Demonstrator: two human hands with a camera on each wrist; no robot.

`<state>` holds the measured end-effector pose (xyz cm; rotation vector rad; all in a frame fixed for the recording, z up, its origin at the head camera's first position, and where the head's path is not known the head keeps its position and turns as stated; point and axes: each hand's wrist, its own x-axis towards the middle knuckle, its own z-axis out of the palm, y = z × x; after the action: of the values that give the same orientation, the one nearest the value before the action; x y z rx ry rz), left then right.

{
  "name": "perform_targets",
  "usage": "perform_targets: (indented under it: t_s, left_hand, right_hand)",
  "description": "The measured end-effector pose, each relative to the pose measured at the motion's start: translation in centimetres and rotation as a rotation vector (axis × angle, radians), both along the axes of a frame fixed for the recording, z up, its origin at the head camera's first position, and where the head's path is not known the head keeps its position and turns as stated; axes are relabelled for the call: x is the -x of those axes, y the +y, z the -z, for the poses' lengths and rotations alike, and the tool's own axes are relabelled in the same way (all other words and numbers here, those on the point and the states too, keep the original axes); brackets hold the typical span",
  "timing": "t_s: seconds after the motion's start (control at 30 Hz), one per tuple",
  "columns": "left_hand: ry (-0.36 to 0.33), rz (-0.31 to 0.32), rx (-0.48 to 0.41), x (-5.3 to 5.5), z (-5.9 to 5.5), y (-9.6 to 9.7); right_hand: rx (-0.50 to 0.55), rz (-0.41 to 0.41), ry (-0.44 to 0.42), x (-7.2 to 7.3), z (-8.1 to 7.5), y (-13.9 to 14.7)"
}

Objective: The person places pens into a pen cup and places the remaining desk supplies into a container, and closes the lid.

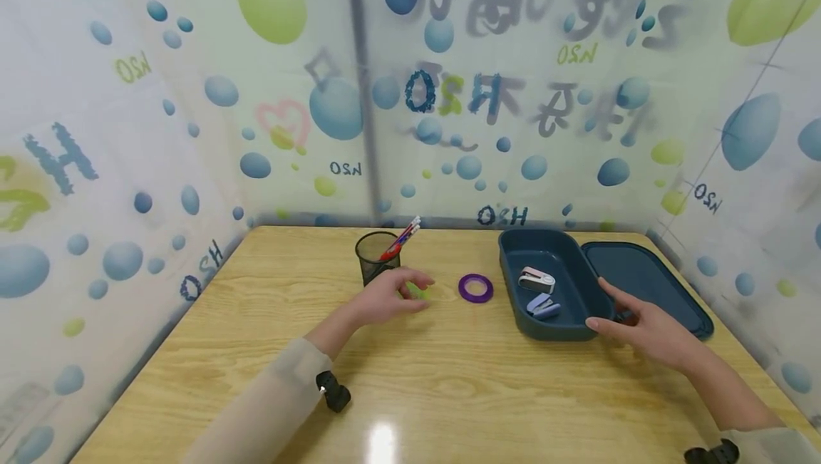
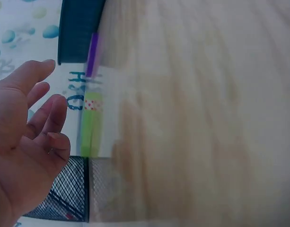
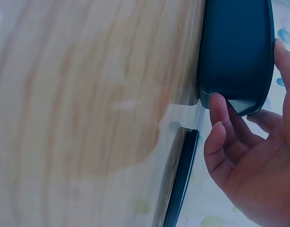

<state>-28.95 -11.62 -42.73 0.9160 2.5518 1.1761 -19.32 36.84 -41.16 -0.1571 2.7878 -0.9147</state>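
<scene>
My left hand point(image 1: 393, 296) hovers over the table beside the black mesh pen holder point(image 1: 370, 246), its fingers loosely bent with nothing between them. Just past these fingers lies a light green item point(image 2: 92, 127) with a red-dotted patch, partly hidden by the hand in the head view. My right hand point(image 1: 654, 328) holds the near right corner of a dark blue box point(image 1: 522, 318), thumb and fingers on either side of that corner. Inside the box lie a white and pink stapler point(image 1: 537, 279) and a lavender stapler point(image 1: 543, 306).
A purple tape roll point(image 1: 475, 289) lies flat between the left hand and the box. The dark blue lid point(image 1: 654, 279) rests right of the box. Several pens and a red-handled item point(image 1: 390, 253) stand in the holder. Patterned curtains enclose the wooden table point(image 1: 436, 393).
</scene>
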Motion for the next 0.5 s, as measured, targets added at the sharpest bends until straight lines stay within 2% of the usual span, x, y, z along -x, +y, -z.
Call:
perform_targets:
  t_s: [0.17,0.33,0.5]
  left_hand:
    - [-0.071,0.019,0.016,-0.2,0.4,-1.3]
    - [-0.132,0.035,0.054,-0.2,0.6,-1.6]
    - [-0.133,0.058,0.061,0.0,0.7,-1.5]
  right_hand:
    - [0.009,0.002,-0.004,0.0,0.0,0.0]
    - [0.010,0.004,-0.015,0.0,0.1,0.1]
    - [0.016,0.005,-0.016,-0.1,0.1,-0.1]
